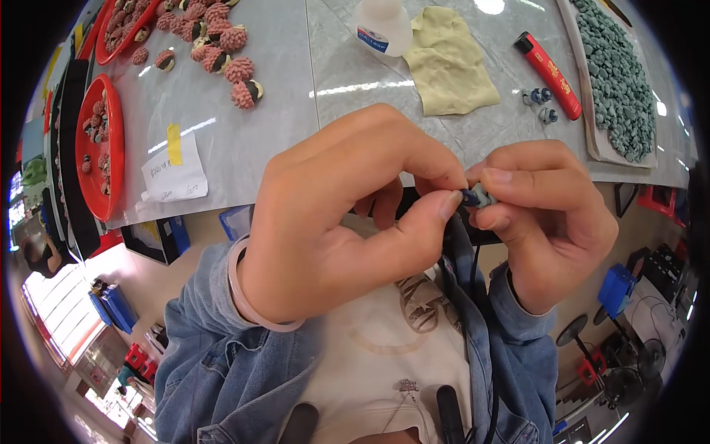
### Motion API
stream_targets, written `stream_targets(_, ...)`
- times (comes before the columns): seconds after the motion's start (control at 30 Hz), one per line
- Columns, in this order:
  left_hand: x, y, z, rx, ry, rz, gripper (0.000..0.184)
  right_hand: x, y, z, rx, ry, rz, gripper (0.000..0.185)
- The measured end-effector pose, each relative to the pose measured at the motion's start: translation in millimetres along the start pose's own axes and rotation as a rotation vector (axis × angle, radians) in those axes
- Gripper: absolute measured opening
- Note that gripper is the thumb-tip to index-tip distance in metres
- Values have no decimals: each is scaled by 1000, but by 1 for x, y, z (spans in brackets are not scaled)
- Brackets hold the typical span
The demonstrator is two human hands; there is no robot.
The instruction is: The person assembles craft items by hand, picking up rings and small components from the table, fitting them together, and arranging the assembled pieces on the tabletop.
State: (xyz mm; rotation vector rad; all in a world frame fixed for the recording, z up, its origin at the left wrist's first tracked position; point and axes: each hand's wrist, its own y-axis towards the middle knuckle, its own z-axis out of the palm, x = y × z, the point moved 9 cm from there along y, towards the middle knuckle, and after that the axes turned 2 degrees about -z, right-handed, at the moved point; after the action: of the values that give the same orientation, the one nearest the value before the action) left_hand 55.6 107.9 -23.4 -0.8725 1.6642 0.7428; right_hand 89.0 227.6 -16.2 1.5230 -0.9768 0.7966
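Observation:
Close to the table's front edge, both hands meet at a small figure-like piece (484, 197) in dark blue and grey-blue. My left hand (347, 214), with a pale pink bangle at the wrist, pinches its dark blue end between thumb and forefinger. On the other side, the thumb and fingers of my right hand (551, 211) close round the grey-blue part. Fingertips cover much of the piece. Beyond my right hand, several similar small blue pieces (537, 96) lie on the grey table (355, 89), beside a red tube-shaped object (549, 75) with a black end.
A tray (592, 89) heaped with grey-green pieces stands at the right. Further back are a yellow cloth (450, 63) and a translucent bottle (383, 29). Pink bumpy pieces (240, 70), a red tray (85, 181) and a paper note (176, 174) occupy the left.

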Motion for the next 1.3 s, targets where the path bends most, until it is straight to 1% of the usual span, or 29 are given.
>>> stream_targets(0.07, -4, -1, 0, -15, 91, 24, 14, -1, -2, 2, 3, 9, 26, 17)
stream_targets(0.13, -4, 0, 1, -25, 136, 34, 15, -10, -6, 0, -88, 96, 140, 19)
stream_targets(0.17, -12, -1, -1, -85, 163, 134, 17, -14, -8, 0, -133, 140, 196, 20)
stream_targets(0.2, -18, -2, -3, -144, 189, 234, 19, -13, -8, 3, -130, 142, 196, 20)
stream_targets(0.23, -24, -5, -5, -203, 216, 334, 21, -16, -8, 4, -172, 210, 236, 22)
stream_targets(0.27, -21, -4, -5, -204, 217, 334, 21, -20, -10, 4, -214, 278, 276, 23)
stream_targets(0.3, -22, -6, -6, -211, 238, 396, 22, -24, -11, 6, -256, 344, 319, 25)
stream_targets(0.37, -28, -12, -4, -222, 283, 522, 24, -25, -11, 8, -261, 384, 335, 25)
stream_targets(0.53, -24, -12, -6, -138, 242, 486, 22, -31, -13, 15, -261, 523, 372, 25)
stream_targets(0.63, -7, -1, -8, 15, -74, 198, 23, -31, -13, 18, -258, 556, 378, 25)
stream_targets(0.67, -7, -1, -8, 14, -73, 199, 23, -31, -13, 19, -262, 557, 376, 25)
stream_targets(0.77, 12, 1, -7, -5, -391, 8, 24, -31, -14, 20, -277, 561, 382, 25)
stream_targets(0.9, 19, 2, -1, 30, -427, -58, 24, -33, -17, 21, -301, 581, 409, 25)
stream_targets(0.93, 19, 2, -2, 30, -428, -59, 24, -33, -18, 22, -302, 598, 428, 25)
stream_targets(1.03, -1, 2, -8, 33, -97, 159, 24, -33, -18, 24, -295, 619, 465, 25)
stream_targets(1.2, -9, 2, -6, 28, -16, 241, 24, -36, -17, 26, -253, 637, 491, 27)
stream_targets(1.3, -16, 0, -5, -21, 68, 378, 26, -37, -16, 23, -244, 619, 467, 28)
